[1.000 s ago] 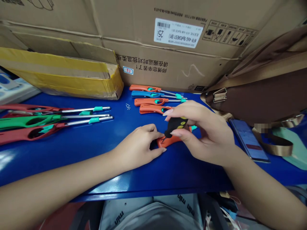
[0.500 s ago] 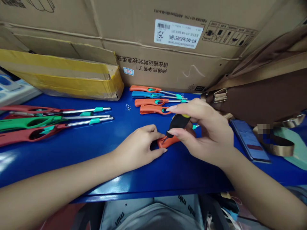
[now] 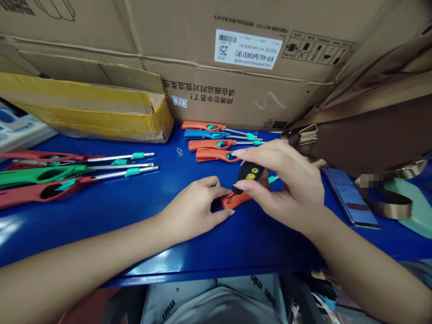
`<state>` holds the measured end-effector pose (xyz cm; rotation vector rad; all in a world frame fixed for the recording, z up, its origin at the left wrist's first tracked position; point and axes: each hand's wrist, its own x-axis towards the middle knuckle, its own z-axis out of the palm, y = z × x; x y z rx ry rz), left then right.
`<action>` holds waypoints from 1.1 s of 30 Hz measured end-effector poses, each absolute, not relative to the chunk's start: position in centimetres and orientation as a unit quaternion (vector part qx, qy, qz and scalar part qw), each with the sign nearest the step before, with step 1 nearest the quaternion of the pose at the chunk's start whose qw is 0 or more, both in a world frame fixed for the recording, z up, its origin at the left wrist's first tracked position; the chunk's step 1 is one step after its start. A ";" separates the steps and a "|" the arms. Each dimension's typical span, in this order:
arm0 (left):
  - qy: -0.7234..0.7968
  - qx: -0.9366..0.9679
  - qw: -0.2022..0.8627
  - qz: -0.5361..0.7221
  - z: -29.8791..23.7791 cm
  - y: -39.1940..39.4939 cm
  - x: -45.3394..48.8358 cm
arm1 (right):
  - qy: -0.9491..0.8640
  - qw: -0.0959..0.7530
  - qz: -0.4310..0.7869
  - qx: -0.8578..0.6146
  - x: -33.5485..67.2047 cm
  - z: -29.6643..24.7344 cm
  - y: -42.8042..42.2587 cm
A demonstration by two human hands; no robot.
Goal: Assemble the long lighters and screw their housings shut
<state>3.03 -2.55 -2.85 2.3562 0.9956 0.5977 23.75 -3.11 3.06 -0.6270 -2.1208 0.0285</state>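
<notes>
With the left hand (image 3: 194,208) we pin the handle end of an orange lighter (image 3: 232,201) between thumb and fingers, closed on its two sides, on the blue worktop (image 3: 263,252), roughly midway between its front and back edges. The lighter slants toward the back right, partly hidden behind our right hand (image 3: 292,184). That hand pinches a black-and-yellow screwdriver (image 3: 243,173) between thumb and fingertips, tilted, its thin shaft reaching down to the lighter's handle; we cannot tell whether the tip sits in a screw. Toward the back edge, we have three more orange lighters and a blue lighter (image 3: 205,134) side by side, with tiny pale pieces (image 3: 180,152) just left of them. Toward the worktop's left end lie a green lighter (image 3: 40,175) and red lighters (image 3: 30,194); right of our right hand rests a phone (image 3: 351,196).
</notes>
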 end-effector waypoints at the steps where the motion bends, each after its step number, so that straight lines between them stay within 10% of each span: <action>1: 0.366 0.867 0.256 0.220 -2.8 -2.5 3.0 | -0.860 0.440 0.026 -0.256 23.8 3.0 -3.1; 33: 0.371 0.865 0.268 0.205 -2.9 -2.6 3.2 | -0.871 0.407 -0.012 -0.275 23.4 3.0 -4.1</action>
